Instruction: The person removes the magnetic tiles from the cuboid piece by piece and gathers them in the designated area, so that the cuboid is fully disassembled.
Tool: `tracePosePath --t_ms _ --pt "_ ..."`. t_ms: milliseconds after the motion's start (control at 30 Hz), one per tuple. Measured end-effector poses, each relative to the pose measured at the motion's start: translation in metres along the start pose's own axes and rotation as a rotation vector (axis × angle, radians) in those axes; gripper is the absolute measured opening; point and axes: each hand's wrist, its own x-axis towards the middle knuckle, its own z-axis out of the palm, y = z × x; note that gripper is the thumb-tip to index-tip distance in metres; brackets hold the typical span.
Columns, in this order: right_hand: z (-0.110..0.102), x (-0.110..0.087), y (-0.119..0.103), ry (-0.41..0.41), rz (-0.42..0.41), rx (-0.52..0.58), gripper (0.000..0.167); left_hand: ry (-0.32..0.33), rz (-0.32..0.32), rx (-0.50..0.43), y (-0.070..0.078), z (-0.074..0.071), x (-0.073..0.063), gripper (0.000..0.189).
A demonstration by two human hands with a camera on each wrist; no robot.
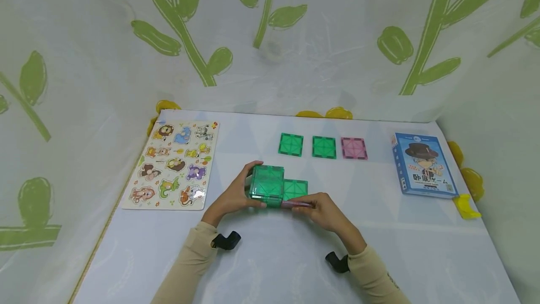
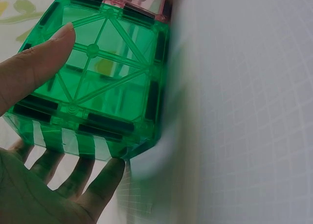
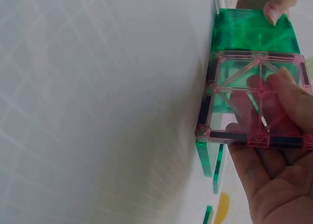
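Observation:
My left hand grips a block built of green see-through magnetic tiles. In the left wrist view its thumb lies on one face of the block, with the fingers around another side. Between the thumb and fingers of my right hand is a pink magnetic tile, held upright at the block's right front corner. The right wrist view shows this pink tile touching or nearly touching the block. A green tile sits just behind the pink one, right of the block.
Two loose green tiles and another pink tile lie in a row farther back. To the left is an animal puzzle board. A blue box stands at the right, with a yellow object beside its corner.

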Motion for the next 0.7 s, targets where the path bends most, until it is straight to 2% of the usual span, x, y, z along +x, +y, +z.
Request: tracePosePath --t_ms 400,700 --pt "0.002 -0.0051 0.0052 -0.001 -0.015 0.04 0.024 -0.003 -0.01 -0.013 0.0002 0.0002 0.0002 0.113" --pt "-0.0009 -0.0103 0.0074 -0.088 -0.033 0.08 0.027 -0.002 -0.01 -0.01 0.0021 0.0002 -0.0003 0.113"
